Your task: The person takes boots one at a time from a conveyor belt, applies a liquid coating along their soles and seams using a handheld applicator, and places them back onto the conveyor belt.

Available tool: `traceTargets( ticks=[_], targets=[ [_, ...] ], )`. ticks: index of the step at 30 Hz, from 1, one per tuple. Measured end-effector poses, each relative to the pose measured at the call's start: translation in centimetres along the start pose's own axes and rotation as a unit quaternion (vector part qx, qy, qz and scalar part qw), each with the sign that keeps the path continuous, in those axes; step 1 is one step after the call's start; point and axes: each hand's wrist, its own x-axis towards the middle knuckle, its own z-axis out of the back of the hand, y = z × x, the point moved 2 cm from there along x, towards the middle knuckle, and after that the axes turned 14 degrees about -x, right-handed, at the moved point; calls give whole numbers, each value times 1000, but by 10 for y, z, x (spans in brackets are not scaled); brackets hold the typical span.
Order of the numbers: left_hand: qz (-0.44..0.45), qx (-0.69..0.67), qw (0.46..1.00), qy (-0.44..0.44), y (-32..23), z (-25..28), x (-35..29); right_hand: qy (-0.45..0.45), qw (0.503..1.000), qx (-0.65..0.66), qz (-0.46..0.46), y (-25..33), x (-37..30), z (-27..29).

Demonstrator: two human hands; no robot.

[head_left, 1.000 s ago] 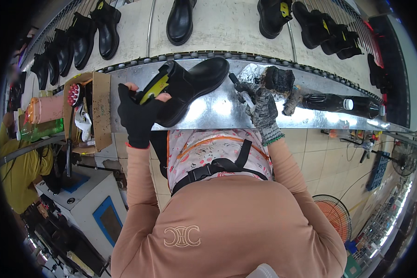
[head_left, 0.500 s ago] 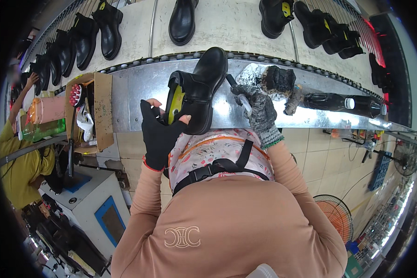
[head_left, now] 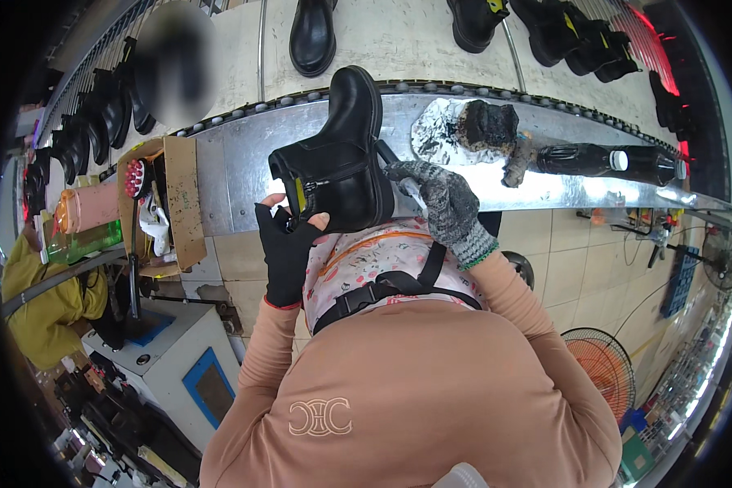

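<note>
My left hand (head_left: 291, 248), in a black glove with bare fingertips, grips a black ankle boot (head_left: 337, 167) by its shaft opening. The boot lies turned on its side, toe pointing away, with a zip on the upward side and yellow lining at the opening. Closed in my right hand (head_left: 447, 203), which wears a grey knitted glove, is a slim black-ended tool (head_left: 385, 152). Its black end is at the boot's sole edge; contact is hard to tell. A pale piece also shows between these fingers, its kind unclear.
Beyond the metal ledge (head_left: 244, 195), a conveyor (head_left: 415, 49) carries several black boots. At right on the ledge are a blackened sponge-like block (head_left: 488, 126) on foil and dark bottles (head_left: 577, 159). A cardboard box (head_left: 185, 203) with a brush stands at left.
The boot has rolled so its zip side faces up, and its toe has swung left. My right hand has moved down and left, bringing the tool to the sole edge.
</note>
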Motion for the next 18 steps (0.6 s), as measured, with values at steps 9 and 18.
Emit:
traceTargets(
  ticks=[9,18],
  targets=[
    [138,-62,987,62,7,7,2,57,998,-25,-15,7,-4,21],
    [170,-52,978,107,7,-12,0,135,990,-36,7,-2,-4,39]
  ],
)
